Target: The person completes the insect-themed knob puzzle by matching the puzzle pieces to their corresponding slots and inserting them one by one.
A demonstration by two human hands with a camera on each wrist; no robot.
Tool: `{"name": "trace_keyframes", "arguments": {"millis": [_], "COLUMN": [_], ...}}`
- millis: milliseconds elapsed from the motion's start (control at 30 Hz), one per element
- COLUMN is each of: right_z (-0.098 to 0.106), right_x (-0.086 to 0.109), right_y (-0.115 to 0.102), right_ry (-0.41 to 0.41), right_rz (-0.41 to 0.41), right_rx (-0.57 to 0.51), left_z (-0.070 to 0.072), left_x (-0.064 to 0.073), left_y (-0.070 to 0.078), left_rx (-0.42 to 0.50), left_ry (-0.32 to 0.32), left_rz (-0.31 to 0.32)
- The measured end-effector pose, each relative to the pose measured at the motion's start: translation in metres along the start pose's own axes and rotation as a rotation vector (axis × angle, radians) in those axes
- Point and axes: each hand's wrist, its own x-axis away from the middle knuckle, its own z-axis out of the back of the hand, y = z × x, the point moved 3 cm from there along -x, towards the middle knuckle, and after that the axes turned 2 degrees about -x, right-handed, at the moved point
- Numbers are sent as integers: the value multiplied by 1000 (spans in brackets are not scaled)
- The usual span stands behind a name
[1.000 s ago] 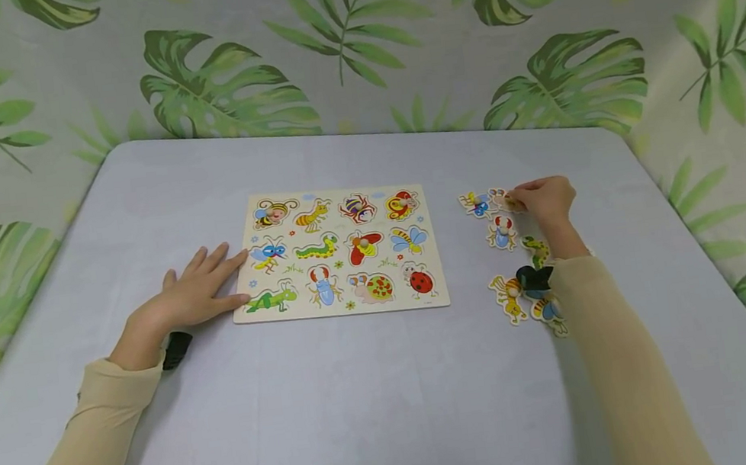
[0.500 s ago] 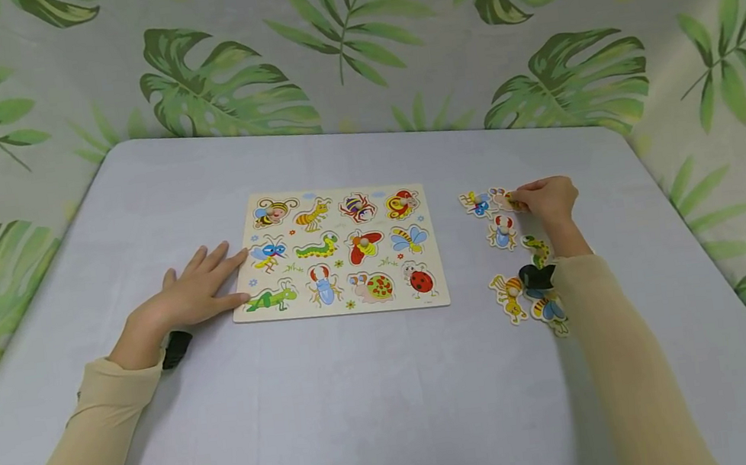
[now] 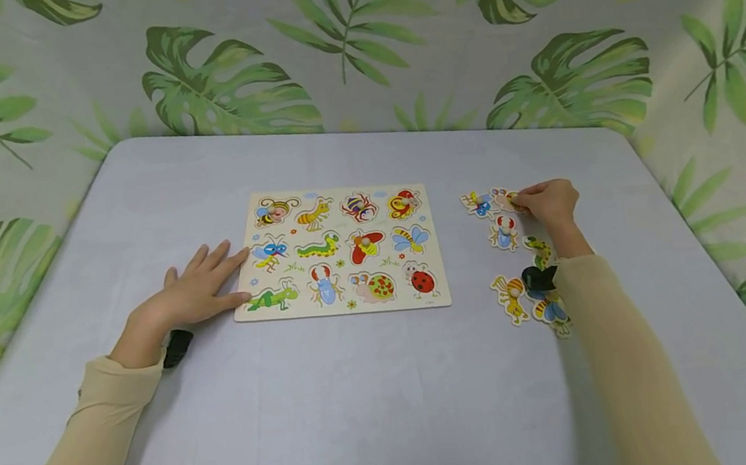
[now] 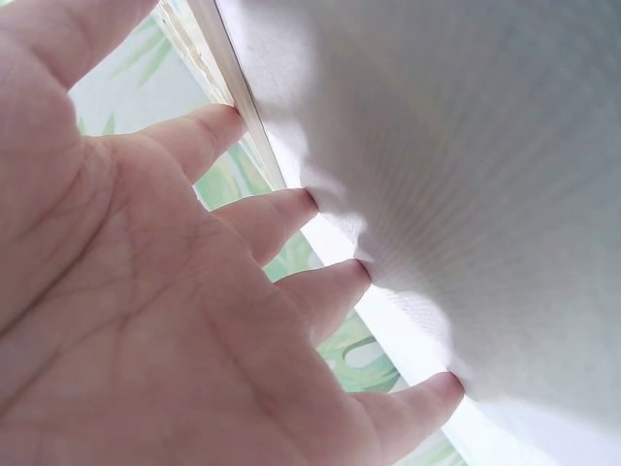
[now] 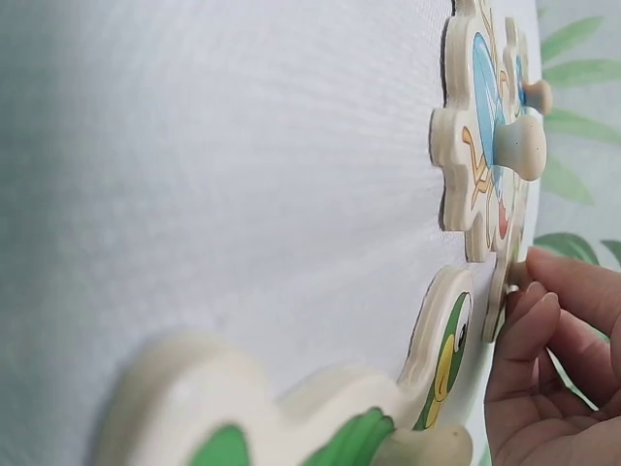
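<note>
A wooden peg puzzle board (image 3: 391, 305) printed with insects lies mid-table. My left hand (image 3: 196, 292) rests with fingers spread at its left edge, thumb and index touching the board. At the right, my right hand (image 3: 555, 205) pinches the small knob of a snail puzzle piece (image 3: 501, 199), which lies at the table surface. In the right wrist view, thumb and index fingertips meet at the snail piece's knob (image 5: 518, 275). Beside the snail are a mosquito piece (image 3: 478, 204) and a stag beetle piece (image 3: 503, 232). Knobbed bee, spider and red firefly pieces sit in the board.
Nearer on the right lie a caterpillar piece (image 3: 538, 250), an ant piece (image 3: 511, 299) and a striped winged insect piece (image 3: 550, 310), partly behind the black wrist camera (image 3: 540, 278). A leaf-patterned cloth (image 3: 357, 96) hangs behind the white table (image 3: 339, 420).
Both hands stay nearly in place; the right fingers remain at the snail piece's knob. The whole head view shifts very slightly.
</note>
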Motion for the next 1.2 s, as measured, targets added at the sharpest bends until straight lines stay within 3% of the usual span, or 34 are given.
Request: {"name": "trace_keyframes", "arguments": {"millis": [667, 1200], "right_z": [-1, 3], "right_x": [-2, 6], "right_y": [-4, -10], "right_ry": [-26, -2], "right_rz": [71, 128], "right_rx": [33, 26], "left_z": [0, 0], "left_x": [1, 0], "left_y": [0, -1], "left_rx": [2, -3], "left_ry": [2, 1], "left_rz": [9, 13]}}
